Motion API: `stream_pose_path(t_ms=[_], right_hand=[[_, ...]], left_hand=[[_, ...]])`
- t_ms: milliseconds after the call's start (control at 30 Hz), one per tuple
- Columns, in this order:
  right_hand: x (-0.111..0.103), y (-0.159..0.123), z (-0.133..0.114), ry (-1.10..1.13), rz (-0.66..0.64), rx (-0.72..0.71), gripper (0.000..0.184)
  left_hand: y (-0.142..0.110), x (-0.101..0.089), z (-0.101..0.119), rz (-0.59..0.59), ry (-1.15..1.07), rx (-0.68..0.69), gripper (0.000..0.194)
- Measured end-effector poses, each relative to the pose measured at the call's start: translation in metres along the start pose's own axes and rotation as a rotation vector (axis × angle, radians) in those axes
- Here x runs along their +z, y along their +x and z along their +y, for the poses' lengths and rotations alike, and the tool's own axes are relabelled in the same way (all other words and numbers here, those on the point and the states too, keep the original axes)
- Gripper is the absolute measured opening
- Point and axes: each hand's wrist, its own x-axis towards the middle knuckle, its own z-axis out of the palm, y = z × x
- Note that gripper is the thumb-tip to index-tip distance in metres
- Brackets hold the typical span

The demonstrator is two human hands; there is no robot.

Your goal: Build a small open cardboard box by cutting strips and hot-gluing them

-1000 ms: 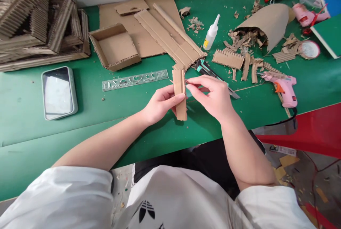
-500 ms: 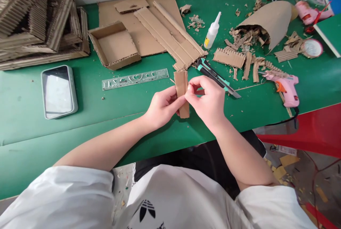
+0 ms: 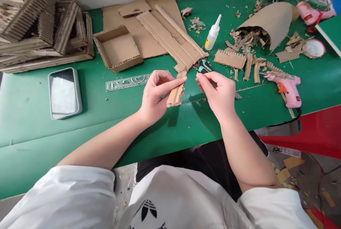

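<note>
My left hand (image 3: 157, 97) pinches a cardboard strip (image 3: 176, 95) between thumb and fingers, raised a little off the green table. The strip is tilted, and its right edge looks ragged and torn. To the right of it, apart from the strip, my right hand (image 3: 221, 92) has thumb and forefinger pressed together; whatever is between them is too small to make out. Partly hidden under that hand lies a black and teal utility knife (image 3: 204, 67). A clear plastic ruler (image 3: 122, 83) lies beyond my left hand, which covers its right end.
At the back left are stacked corrugated pieces (image 3: 48, 33), a phone (image 3: 65, 94) and a cardboard tray (image 3: 118, 49). Long cardboard strips (image 3: 162, 33) lie on a sheet. A glue bottle (image 3: 213, 33), cardboard scraps (image 3: 230, 58) and a pink glue gun (image 3: 286, 88) are on the right.
My right hand has come away from the strip toward the right. My left hand has tilted and turned the strip, so its ragged edge now shows.
</note>
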Motion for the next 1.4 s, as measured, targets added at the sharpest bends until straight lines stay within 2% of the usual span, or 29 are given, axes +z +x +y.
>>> stream_pose_path(t_ms=[67, 200, 300, 367, 433, 567, 633, 733, 833, 900, 1067, 1200, 1300, 1400], right_hand=[[0.000, 0.000, -0.001, 0.076, -0.053, 0.051, 0.019], [0.001, -0.004, -0.008, 0.428, -0.347, 0.279, 0.024], [0.004, -0.006, -0.012, 0.548, -0.447, 0.385, 0.027], [0.008, -0.006, -0.013, 0.563, -0.422, 0.431, 0.029], [0.011, -0.006, -0.011, 0.539, -0.367, 0.436, 0.027], [0.014, -0.008, -0.006, 0.351, -0.278, 0.293, 0.015], [0.013, -0.009, -0.004, 0.275, -0.261, 0.224, 0.012], [0.012, -0.009, -0.003, 0.240, -0.279, 0.182, 0.014], [0.011, -0.009, -0.004, 0.181, -0.280, 0.131, 0.014], [0.012, -0.010, -0.005, 0.092, -0.246, 0.045, 0.013], [0.016, -0.014, -0.002, -0.317, -0.148, -0.260, 0.014], [0.016, -0.014, -0.001, -0.568, -0.143, -0.441, 0.020], [0.010, -0.010, 0.001, -0.598, -0.132, -0.499, 0.019], [0.002, -0.005, 0.001, -0.452, -0.099, -0.449, 0.016]], left_hand=[[-0.002, -0.003, -0.005, 0.039, 0.173, 0.103, 0.025], [-0.005, -0.009, -0.015, 0.048, 0.458, 0.246, 0.028], [-0.005, -0.008, -0.018, 0.041, 0.495, 0.311, 0.031], [-0.005, -0.006, -0.015, 0.020, 0.401, 0.254, 0.033], [-0.003, -0.002, -0.010, 0.004, 0.215, 0.075, 0.036], [0.001, 0.004, -0.001, -0.034, -0.266, -0.347, 0.043], [0.003, 0.005, -0.001, -0.080, -0.428, -0.483, 0.036], [0.005, 0.006, -0.005, -0.099, -0.556, -0.608, 0.031], [0.004, 0.005, -0.007, -0.082, -0.601, -0.640, 0.033], [0.005, 0.005, -0.005, -0.087, -0.581, -0.630, 0.034], [0.006, 0.006, 0.003, -0.104, -0.441, -0.577, 0.033], [0.006, 0.006, 0.003, -0.138, -0.489, -0.636, 0.033], [0.006, 0.005, 0.002, -0.184, -0.609, -0.719, 0.035], [0.007, 0.005, 0.003, -0.230, -0.707, -0.814, 0.035]])
